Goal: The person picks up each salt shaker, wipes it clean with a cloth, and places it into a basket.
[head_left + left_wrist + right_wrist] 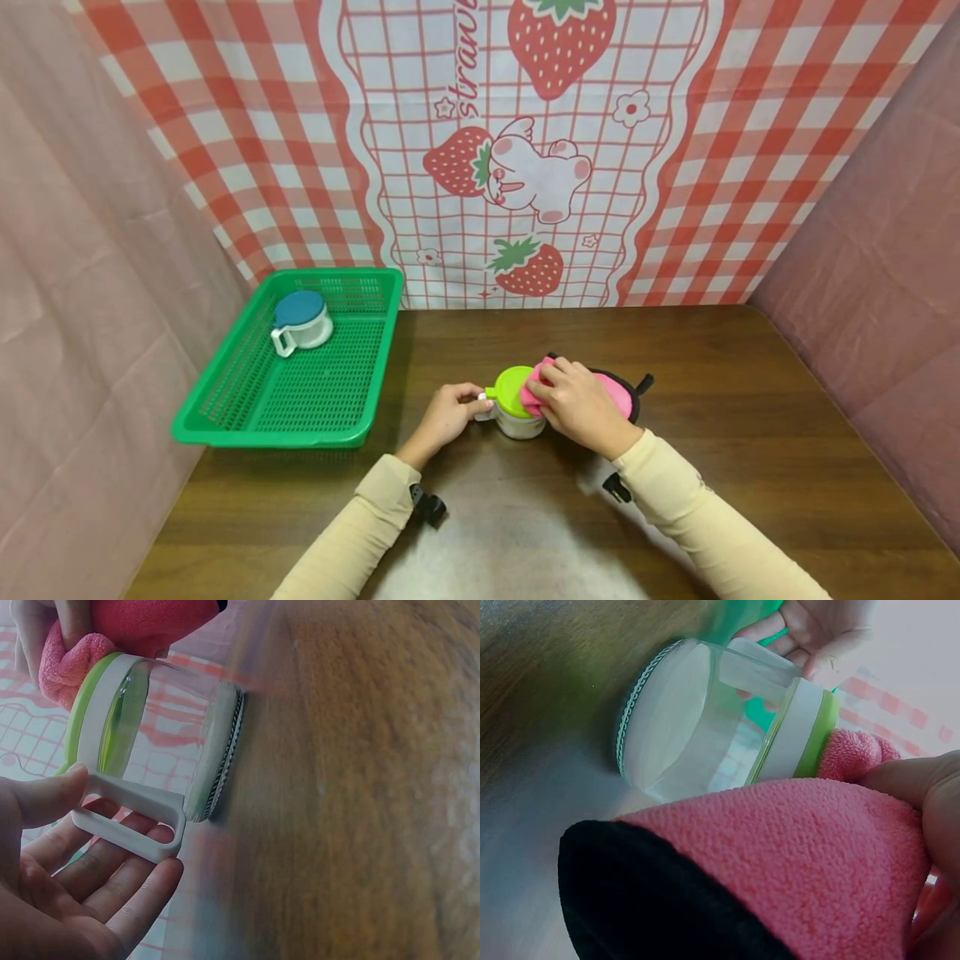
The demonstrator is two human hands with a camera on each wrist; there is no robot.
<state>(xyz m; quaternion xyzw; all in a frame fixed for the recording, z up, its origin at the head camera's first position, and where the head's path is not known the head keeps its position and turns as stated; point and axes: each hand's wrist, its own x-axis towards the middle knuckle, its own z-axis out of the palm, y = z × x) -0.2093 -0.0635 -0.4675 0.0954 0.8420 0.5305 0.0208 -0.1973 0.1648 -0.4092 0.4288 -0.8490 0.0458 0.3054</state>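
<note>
A clear seasoning jar (pixel 169 727) with a lime-green lid (pixel 513 390) and a white handle (pixel 127 817) stands upright on the table. My left hand (pixel 448 414) holds it by the handle, thumb near the lid and fingers behind the handle. From the other side, my right hand (pixel 581 404) grips a pink plush cloth (pixel 795 847) with black edging (pixel 652 892). A bunched part of the cloth touches the green lid, and the rest spreads out to the right behind the hand. Through its glass, the jar shows no visible contents.
On the left of the table is a green plastic basket (pixel 375 367). Inside lies a similar jar (pixel 309 332) with a blue lid (pixel 300 307). A strawberry-patterned cloth (pixel 465 225) hangs at the back, with pink curtains (pixel 97 333) at both sides.
</note>
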